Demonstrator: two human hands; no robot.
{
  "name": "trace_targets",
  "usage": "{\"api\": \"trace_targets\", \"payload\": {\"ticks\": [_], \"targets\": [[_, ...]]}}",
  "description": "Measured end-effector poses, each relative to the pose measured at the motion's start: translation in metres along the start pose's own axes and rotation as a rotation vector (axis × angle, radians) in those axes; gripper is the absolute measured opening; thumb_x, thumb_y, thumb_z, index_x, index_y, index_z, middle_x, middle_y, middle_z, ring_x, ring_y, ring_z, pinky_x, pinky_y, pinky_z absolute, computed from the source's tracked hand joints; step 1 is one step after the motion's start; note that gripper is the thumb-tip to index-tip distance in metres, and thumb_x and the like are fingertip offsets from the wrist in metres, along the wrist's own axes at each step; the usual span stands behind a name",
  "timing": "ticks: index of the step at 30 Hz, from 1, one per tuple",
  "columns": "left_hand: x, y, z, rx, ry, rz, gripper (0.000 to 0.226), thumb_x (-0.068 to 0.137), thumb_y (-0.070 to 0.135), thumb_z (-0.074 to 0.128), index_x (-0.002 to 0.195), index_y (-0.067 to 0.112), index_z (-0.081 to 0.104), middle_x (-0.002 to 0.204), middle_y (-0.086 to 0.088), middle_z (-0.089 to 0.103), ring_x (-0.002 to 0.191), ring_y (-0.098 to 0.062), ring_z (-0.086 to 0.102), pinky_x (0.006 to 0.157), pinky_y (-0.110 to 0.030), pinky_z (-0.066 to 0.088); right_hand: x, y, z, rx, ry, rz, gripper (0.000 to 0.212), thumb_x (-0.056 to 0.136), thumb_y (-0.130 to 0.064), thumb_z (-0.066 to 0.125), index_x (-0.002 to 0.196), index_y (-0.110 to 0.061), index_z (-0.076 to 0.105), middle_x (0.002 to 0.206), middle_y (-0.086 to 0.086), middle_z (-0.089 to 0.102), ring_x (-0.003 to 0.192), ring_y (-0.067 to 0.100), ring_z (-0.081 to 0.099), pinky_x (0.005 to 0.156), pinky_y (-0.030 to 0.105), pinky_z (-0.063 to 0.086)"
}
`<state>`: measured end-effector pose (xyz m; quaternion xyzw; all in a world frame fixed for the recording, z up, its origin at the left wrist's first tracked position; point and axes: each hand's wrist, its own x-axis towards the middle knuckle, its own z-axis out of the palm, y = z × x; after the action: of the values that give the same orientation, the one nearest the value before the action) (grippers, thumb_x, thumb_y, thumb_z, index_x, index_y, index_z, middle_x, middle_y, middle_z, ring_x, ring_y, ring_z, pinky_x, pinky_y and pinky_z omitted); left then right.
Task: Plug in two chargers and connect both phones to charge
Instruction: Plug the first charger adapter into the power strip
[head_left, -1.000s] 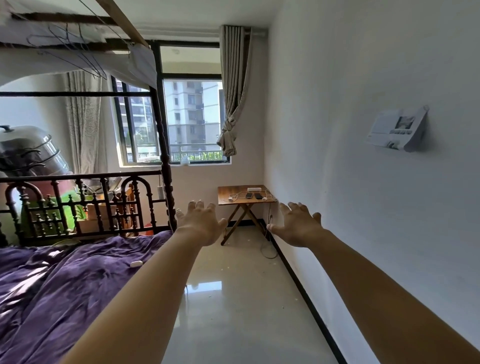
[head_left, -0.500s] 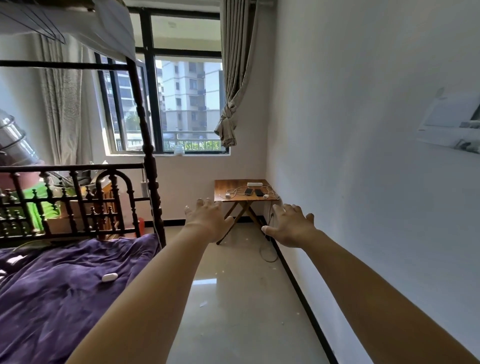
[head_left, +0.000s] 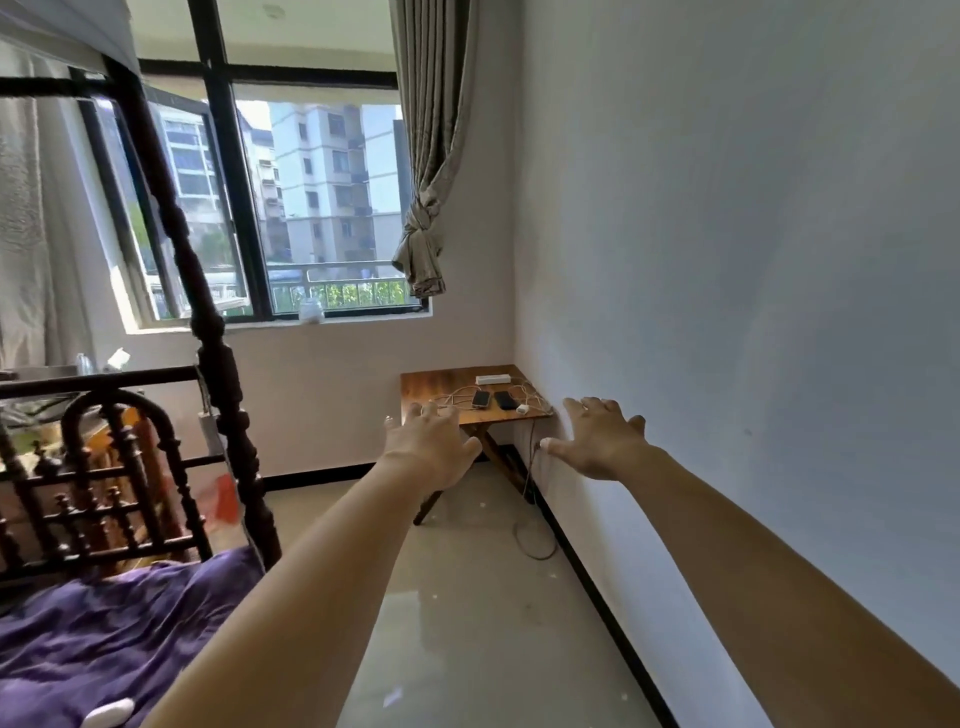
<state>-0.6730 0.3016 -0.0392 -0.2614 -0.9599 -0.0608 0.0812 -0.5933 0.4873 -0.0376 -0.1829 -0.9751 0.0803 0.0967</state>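
A small wooden folding table stands in the far right corner under the window. On it lie two dark phones side by side, a white power strip behind them, a white charger near the front edge and pale cables. My left hand and my right hand are stretched out in front of me, fingers spread, holding nothing. Both are well short of the table.
A dark wooden bed frame with a purple blanket fills the left. The white wall runs close along my right. A cord hangs from the table to the shiny floor. A small white object lies on the blanket.
The view has moved forward along the floor. The table and window look larger and nearer, the bed has slid left. Both hands stay outstretched and open.
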Motion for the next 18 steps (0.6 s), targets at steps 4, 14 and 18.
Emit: {"api": "trace_targets", "payload": {"ticks": [4, 14, 18], "targets": [[0.085, -0.009, 0.026, -0.007, -0.004, 0.034, 0.063, 0.093, 0.049, 0.037, 0.147, 0.019, 0.027, 0.155, -0.009, 0.027, 0.141, -0.029, 0.02, 0.113, -0.057, 0.018, 0.079, 0.005, 0.021, -0.011, -0.013, 0.02, 0.07, 0.089, -0.052, 0.048, 0.145, -0.018, 0.024, 0.152, 0.007, 0.028, 0.14, 0.027, 0.02, 0.107, 0.051, 0.021], [0.312, -0.025, 0.08, -0.056, -0.036, -0.019, 0.06, 0.091, 0.046, 0.038, 0.145, 0.019, 0.032, 0.15, -0.009, 0.033, 0.138, -0.03, 0.024, 0.111, -0.053, 0.023, 0.305, 0.036, 0.054, -0.074, -0.034, 0.015, 0.068, 0.09, -0.05, 0.047, 0.145, -0.017, 0.023, 0.151, 0.009, 0.029, 0.138, 0.027, 0.022, 0.107, 0.049, 0.022], [0.405, -0.037, 0.098, -0.069, -0.037, -0.025, 0.06, 0.092, 0.046, 0.037, 0.145, 0.019, 0.031, 0.151, -0.009, 0.033, 0.139, -0.029, 0.024, 0.111, -0.052, 0.022, 0.398, 0.041, 0.071, -0.066, -0.054, 0.006, 0.069, 0.089, -0.049, 0.047, 0.145, -0.016, 0.023, 0.15, 0.008, 0.031, 0.137, 0.027, 0.024, 0.106, 0.05, 0.023]]}}
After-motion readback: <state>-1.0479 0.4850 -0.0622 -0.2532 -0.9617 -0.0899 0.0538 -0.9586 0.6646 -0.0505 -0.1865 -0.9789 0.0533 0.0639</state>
